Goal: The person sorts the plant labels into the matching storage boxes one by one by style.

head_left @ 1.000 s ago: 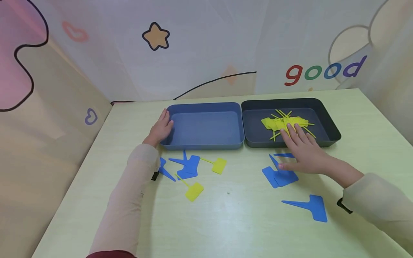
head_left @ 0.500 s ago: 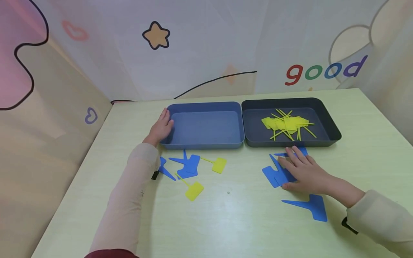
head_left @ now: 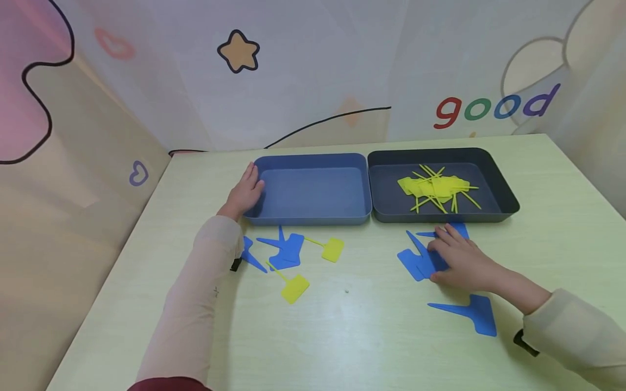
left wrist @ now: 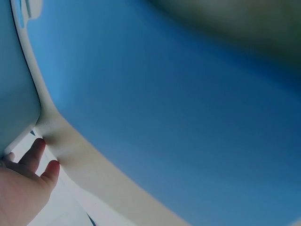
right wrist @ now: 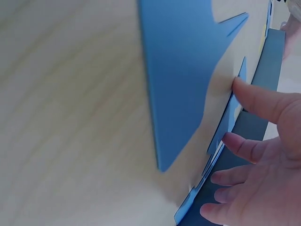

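R hand [head_left: 462,260], fingers curled, pinches flat blue plastic tags [head_left: 419,262] on pale wood table [head_left: 362,326]; L hand [head_left: 244,193], fingers together, rests on blue plastic tray [head_left: 313,217].

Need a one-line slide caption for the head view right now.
Right hand gathers blue tags before the black tray of yellow tags; left hand rests on the blue tray.

Matt plastic blue tags [head_left: 419,263], wood-grain table [head_left: 371,326]
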Demonstrator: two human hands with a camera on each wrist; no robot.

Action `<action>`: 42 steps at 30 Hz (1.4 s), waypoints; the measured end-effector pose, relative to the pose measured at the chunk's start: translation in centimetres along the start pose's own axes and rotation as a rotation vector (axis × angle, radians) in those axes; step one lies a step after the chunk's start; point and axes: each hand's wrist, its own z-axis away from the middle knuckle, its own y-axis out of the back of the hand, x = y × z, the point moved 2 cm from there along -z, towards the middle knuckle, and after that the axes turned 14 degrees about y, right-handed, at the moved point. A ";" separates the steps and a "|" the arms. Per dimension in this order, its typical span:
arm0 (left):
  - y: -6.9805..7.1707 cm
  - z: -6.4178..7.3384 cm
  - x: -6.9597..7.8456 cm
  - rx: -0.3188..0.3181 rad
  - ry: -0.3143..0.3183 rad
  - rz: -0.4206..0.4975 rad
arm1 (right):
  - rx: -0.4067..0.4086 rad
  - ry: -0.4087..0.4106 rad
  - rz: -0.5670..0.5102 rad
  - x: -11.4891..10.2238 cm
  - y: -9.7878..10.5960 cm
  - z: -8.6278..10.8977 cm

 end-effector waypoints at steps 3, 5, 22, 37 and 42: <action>0.1 0.1 0.1 -0.002 -0.002 -0.004 | 0.005 -0.022 -0.022 0.0 0.1 -0.2; 0.1 0.1 0.1 0.001 -0.003 -0.004 | 0.007 -0.026 -0.028 0.0 0.1 -0.4; 0.1 0.2 0.1 0.009 -0.006 -0.011 | 0.043 0.035 -0.062 -0.1 0.5 -1.2; 0.1 0.4 0.2 0.006 0.000 -0.016 | -0.045 0.039 -0.307 0.3 2.4 -1.6; 0.0 0.3 0.3 0.018 0.000 -0.017 | -0.048 -0.013 -0.458 0.2 3.8 -2.2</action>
